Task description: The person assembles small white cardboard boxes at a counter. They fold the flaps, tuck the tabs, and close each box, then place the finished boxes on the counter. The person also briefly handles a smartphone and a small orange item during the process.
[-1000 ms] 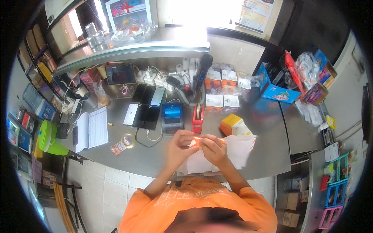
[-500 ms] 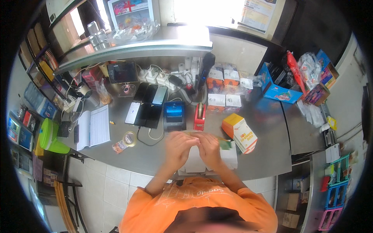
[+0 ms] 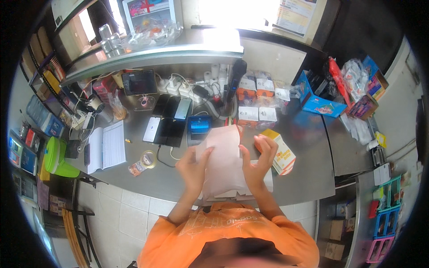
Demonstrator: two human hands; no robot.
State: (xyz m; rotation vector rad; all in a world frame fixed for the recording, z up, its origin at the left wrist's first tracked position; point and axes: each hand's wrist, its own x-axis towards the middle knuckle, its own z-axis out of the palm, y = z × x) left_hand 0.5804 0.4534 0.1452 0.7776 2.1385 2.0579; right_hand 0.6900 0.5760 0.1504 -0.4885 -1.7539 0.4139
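Evidently light, thin and floppy, the pale pink paper sheet [image 3: 222,156] stands just above the counter [image 3: 170,178], its 2 side edges pinched by the left hand [image 3: 193,167] and right hand [image 3: 258,161], best held there, near the yellow box [image 3: 281,154].

Bare table [image 3: 308,172] right of yellow box [image 3: 278,152]; left of it, tape roll [image 3: 148,159], phones [image 3: 167,120], open notebook [image 3: 106,146] crowding passage.
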